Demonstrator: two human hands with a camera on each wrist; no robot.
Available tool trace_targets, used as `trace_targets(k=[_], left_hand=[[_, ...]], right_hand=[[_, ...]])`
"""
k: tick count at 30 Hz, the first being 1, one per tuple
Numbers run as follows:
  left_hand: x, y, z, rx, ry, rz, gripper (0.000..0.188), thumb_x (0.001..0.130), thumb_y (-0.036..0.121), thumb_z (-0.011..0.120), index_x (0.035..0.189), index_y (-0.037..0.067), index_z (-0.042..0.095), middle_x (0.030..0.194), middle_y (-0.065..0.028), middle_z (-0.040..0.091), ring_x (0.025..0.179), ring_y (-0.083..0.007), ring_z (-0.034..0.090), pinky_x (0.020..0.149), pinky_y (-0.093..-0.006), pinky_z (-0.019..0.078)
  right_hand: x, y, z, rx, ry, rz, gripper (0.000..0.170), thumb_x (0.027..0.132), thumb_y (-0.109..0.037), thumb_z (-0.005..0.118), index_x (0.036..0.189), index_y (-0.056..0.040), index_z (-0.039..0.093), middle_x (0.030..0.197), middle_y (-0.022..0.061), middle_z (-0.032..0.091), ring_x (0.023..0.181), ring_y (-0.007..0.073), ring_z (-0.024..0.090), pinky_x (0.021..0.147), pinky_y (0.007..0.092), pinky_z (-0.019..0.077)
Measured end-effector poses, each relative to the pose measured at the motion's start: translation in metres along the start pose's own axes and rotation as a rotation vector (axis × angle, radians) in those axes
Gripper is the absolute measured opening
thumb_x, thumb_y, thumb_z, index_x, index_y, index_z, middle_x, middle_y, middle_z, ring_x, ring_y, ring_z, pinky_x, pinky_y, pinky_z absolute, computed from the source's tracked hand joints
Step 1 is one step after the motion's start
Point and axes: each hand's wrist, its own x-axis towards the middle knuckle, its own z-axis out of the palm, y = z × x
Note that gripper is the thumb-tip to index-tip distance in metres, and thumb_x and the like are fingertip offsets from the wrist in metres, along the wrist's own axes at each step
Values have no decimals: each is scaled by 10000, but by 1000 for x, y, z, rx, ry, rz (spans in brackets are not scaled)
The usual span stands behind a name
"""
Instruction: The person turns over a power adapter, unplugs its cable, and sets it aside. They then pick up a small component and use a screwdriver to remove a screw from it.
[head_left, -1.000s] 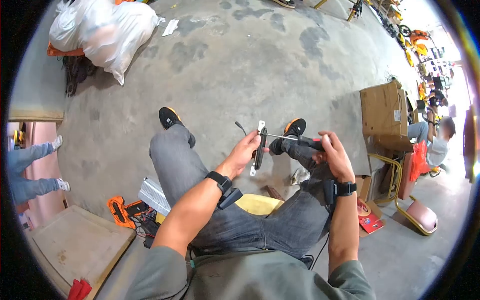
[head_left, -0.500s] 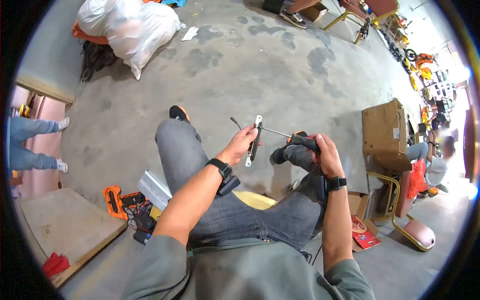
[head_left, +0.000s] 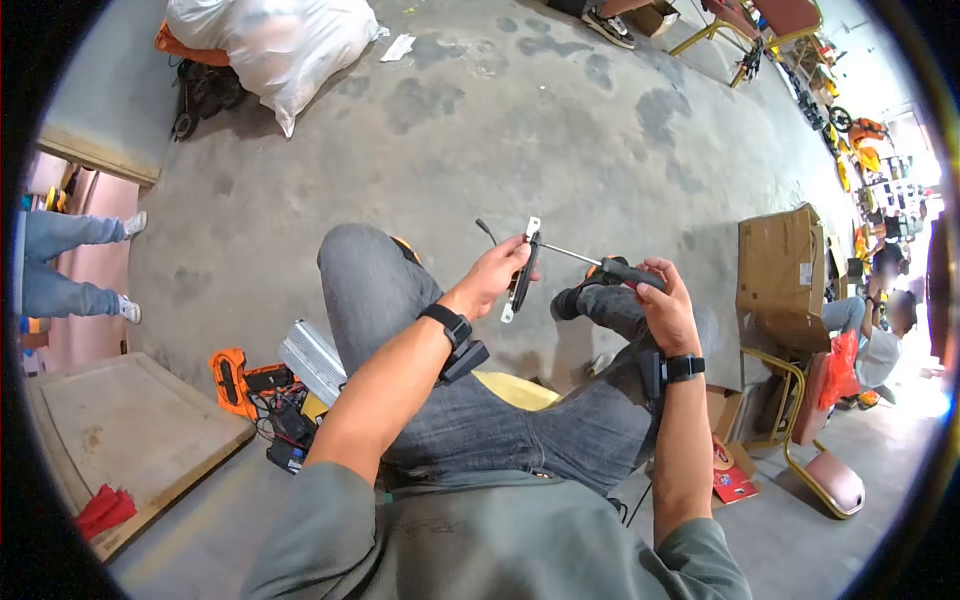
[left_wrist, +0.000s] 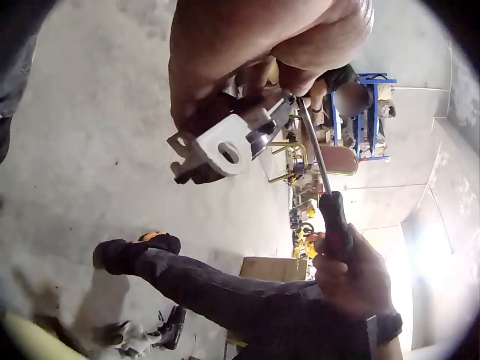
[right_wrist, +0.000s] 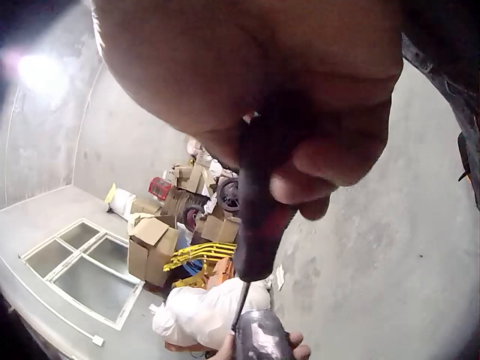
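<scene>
Place: a workshop or storeroom; we cannot tell which. We record: concrete floor (head_left: 480,170), grey, stained; white sacks (head_left: 290,55), far left; cardboard box (head_left: 772,265), right; metal-framed chair (head_left: 838,482), near right; orange and yellow parts (head_left: 868,130), strewn far right; blue shelving (left_wrist: 375,158); spoked wheel (right_wrist: 229,193) among heaped cartons (right_wrist: 152,262); one screwdriver (head_left: 635,273), dark-handled.

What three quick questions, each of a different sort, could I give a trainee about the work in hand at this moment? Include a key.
1. Open: What tool does the right hand hold?

2. True or false: The left hand grips a dark part with a pale end tab that has a hole in it.

3. Multiple choice: In the head view, the large cardboard box stands:
A) left of both hands
B) right of both hands
C) between them

Key:
1. A screwdriver
2. True
3. B
</scene>
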Motion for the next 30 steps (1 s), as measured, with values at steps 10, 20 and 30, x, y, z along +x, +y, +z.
trace_targets(k=[10,20,30], left_hand=[[12,-7,-10,40,-12,-16,429,1013,294,487,1378,71,455,1075,-54,588,980,-185,623,876,-317,476],[7,3,-5,68,120,-10,424,1009,303,489,1359,64,475,1017,-46,595,913,-171,634,833,-301,490],[21,5,-8,-199,109,-5,495,990,490,427,1126,38,575,940,-101,648,794,-217,676,692,-319,527]], right_hand=[[2,-2,5,70,39,81,247,991,-206,502,1163,-30,527,962,89,615,657,122,563,575,241,438],[3,1,-15,72,-132,182,251,974,-123,525,1206,-27,517,980,57,612,788,137,587,706,250,473],[-18,18,-8,535,139,302,267,974,-129,512,1189,26,540,983,112,633,812,199,633,716,310,548]])
